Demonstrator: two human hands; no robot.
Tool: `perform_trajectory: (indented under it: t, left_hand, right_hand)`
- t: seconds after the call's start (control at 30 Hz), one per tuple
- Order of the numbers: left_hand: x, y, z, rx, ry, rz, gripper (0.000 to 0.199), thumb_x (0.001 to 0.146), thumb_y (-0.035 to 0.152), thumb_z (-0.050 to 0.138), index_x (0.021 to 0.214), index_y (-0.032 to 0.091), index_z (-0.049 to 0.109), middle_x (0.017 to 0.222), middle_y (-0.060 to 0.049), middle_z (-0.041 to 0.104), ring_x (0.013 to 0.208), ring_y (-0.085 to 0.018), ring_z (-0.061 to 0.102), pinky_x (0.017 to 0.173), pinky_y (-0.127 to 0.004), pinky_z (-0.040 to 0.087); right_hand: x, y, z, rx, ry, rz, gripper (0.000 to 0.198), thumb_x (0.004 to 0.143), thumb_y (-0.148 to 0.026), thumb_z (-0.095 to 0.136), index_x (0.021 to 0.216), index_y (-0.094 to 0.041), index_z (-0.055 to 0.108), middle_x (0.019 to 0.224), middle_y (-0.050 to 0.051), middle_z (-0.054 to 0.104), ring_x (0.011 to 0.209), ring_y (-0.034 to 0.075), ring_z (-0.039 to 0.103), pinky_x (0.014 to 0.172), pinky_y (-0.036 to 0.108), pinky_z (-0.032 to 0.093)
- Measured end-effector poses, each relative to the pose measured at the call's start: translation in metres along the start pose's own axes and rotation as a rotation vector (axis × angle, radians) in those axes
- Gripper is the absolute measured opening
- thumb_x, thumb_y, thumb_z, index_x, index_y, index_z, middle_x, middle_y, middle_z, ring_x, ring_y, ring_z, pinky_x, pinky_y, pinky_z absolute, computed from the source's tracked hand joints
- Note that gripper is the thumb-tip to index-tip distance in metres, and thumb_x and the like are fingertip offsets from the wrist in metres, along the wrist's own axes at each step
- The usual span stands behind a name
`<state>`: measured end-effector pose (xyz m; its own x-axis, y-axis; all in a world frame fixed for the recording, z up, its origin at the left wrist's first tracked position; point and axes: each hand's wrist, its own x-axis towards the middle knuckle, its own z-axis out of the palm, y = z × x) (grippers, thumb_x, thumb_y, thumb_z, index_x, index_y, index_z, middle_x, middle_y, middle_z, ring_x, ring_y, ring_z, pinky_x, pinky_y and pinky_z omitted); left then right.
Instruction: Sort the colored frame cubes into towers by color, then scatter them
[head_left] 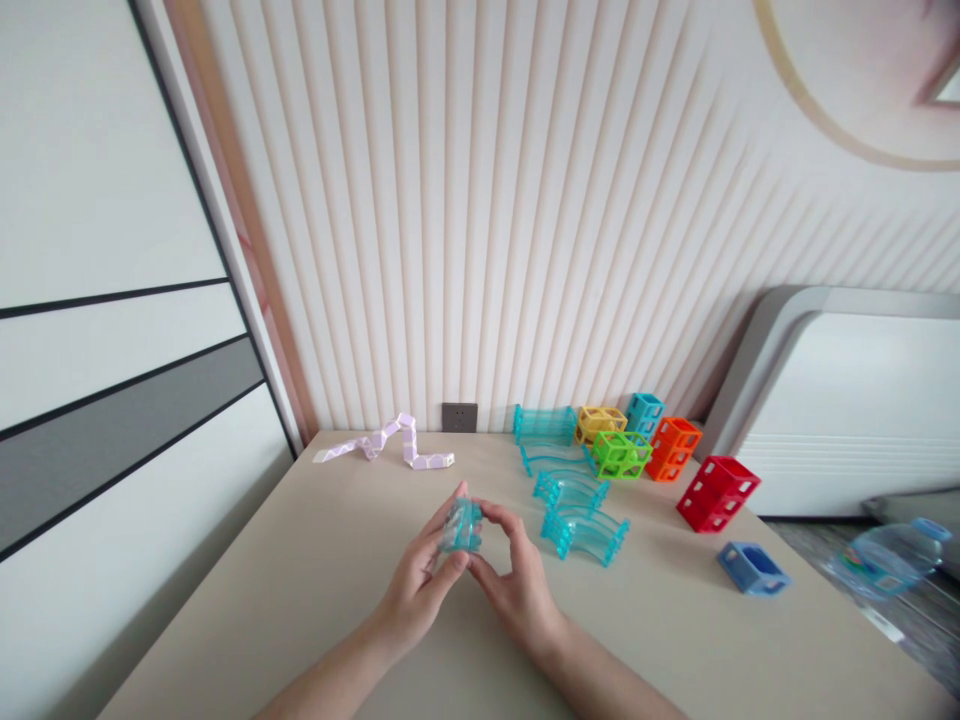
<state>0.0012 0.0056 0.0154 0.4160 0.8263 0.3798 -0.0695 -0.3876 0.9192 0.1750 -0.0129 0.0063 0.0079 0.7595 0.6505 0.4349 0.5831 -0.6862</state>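
Between my two hands, a little above the table, is a clear teal plastic track piece (463,526). My left hand (420,570) grips its left side, fingers behind and thumb in front. On the right edge, my right hand (517,580) pinches the piece between thumb and fingertips. Fingers cover part of it, so its full shape is hidden. To the right of my hands lie curved teal track pieces (585,533) of similar clear plastic, in a row running back to the wall.
Block frames stand at the right: yellow (600,424), green (622,455), orange (673,449), red (718,494) and blue (753,569). A lilac folding snake toy (409,440) lies at the back left. A wall socket (459,417) sits behind the table (300,590). A plastic bottle (892,558) is beyond the right edge.
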Motion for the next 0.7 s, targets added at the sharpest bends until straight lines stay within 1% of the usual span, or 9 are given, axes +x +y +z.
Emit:
perform_trajectory:
  t: [0.07, 0.17, 0.27, 0.33, 0.4, 0.5, 0.57, 0.63, 0.7]
  left_hand:
    - [-0.001, -0.002, 0.002, 0.004, -0.021, 0.001, 0.048, 0.101, 0.04, 0.055, 0.148, 0.029, 0.051, 0.169, -0.008, 0.02, 0.15, -0.032, 0.035, 0.116, -0.044, 0.043]
    - [-0.002, -0.001, 0.005, 0.051, -0.089, 0.035, 0.047, 0.103, 0.038, 0.051, 0.149, 0.03, 0.05, 0.17, -0.007, 0.014, 0.148, -0.031, 0.039, 0.115, -0.041, 0.044]
    - [-0.002, 0.002, 0.005, 0.074, -0.12, 0.077, 0.047, 0.103, 0.038, 0.051, 0.149, 0.03, 0.05, 0.17, -0.007, 0.015, 0.147, -0.03, 0.04, 0.114, -0.039, 0.046]
    - [-0.002, 0.004, 0.004, 0.051, -0.117, 0.069, 0.046, 0.102, 0.039, 0.052, 0.147, 0.03, 0.051, 0.17, -0.007, 0.019, 0.149, -0.031, 0.036, 0.113, -0.039, 0.046]
    - [-0.002, 0.006, 0.003, -0.005, -0.112, 0.029, 0.047, 0.102, 0.041, 0.052, 0.148, 0.029, 0.05, 0.169, -0.008, 0.022, 0.149, -0.032, 0.037, 0.112, -0.039, 0.047]
    - [-0.003, 0.01, 0.0, -0.072, -0.133, -0.031, 0.05, 0.101, 0.043, 0.053, 0.15, 0.028, 0.048, 0.17, -0.009, 0.019, 0.144, -0.033, 0.044, 0.111, -0.04, 0.047]
    - [-0.003, 0.012, -0.001, -0.073, -0.15, -0.036, 0.047, 0.101, 0.042, 0.053, 0.145, 0.026, 0.054, 0.171, -0.009, 0.016, 0.146, -0.033, 0.04, 0.115, -0.04, 0.043]
    - [-0.002, 0.013, -0.001, -0.058, -0.115, -0.02, 0.044, 0.1, 0.042, 0.055, 0.14, 0.024, 0.059, 0.169, -0.009, 0.021, 0.151, -0.032, 0.031, 0.12, -0.041, 0.035]
    - [0.0, 0.012, 0.0, -0.049, -0.025, -0.014, 0.041, 0.098, 0.042, 0.06, 0.133, 0.022, 0.063, 0.163, -0.012, 0.034, 0.151, -0.031, 0.031, 0.122, -0.042, 0.032]
  right_hand:
    - [-0.001, 0.001, 0.001, -0.024, 0.007, 0.02, 0.054, 0.085, -0.019, 0.074, 0.133, -0.027, 0.051, 0.123, 0.008, 0.07, 0.111, 0.025, 0.069, 0.098, 0.038, 0.056]
    - [-0.003, 0.001, 0.003, -0.028, 0.013, 0.003, 0.059, 0.081, -0.012, 0.071, 0.134, -0.027, 0.051, 0.12, 0.008, 0.068, 0.107, 0.024, 0.068, 0.096, 0.038, 0.056]
    - [-0.003, -0.002, 0.005, -0.013, -0.013, -0.013, 0.064, 0.08, -0.009, 0.067, 0.138, -0.029, 0.051, 0.125, 0.008, 0.063, 0.113, 0.025, 0.064, 0.098, 0.038, 0.055]
    - [-0.003, -0.005, 0.007, 0.005, -0.038, 0.004, 0.065, 0.081, -0.01, 0.066, 0.141, -0.03, 0.05, 0.127, 0.009, 0.06, 0.116, 0.025, 0.063, 0.099, 0.037, 0.054]
    - [-0.001, -0.007, 0.007, 0.03, -0.066, 0.022, 0.063, 0.084, -0.014, 0.067, 0.142, -0.029, 0.049, 0.128, 0.009, 0.059, 0.117, 0.025, 0.062, 0.101, 0.037, 0.053]
    - [0.001, -0.011, 0.003, 0.045, -0.118, 0.023, 0.062, 0.087, -0.018, 0.067, 0.145, -0.029, 0.046, 0.134, 0.01, 0.057, 0.124, 0.025, 0.06, 0.105, 0.036, 0.051]
    - [0.004, -0.013, -0.003, 0.017, -0.146, -0.003, 0.064, 0.087, -0.017, 0.067, 0.146, -0.029, 0.045, 0.138, 0.01, 0.056, 0.126, 0.025, 0.059, 0.107, 0.036, 0.05]
    - [0.007, -0.013, -0.009, -0.049, -0.151, -0.041, 0.063, 0.085, -0.017, 0.069, 0.143, -0.029, 0.047, 0.134, 0.01, 0.058, 0.123, 0.025, 0.061, 0.105, 0.035, 0.052]
    - [0.01, -0.012, -0.015, -0.135, -0.127, -0.071, 0.062, 0.082, -0.017, 0.071, 0.14, -0.028, 0.051, 0.128, 0.01, 0.06, 0.117, 0.026, 0.064, 0.1, 0.036, 0.055]
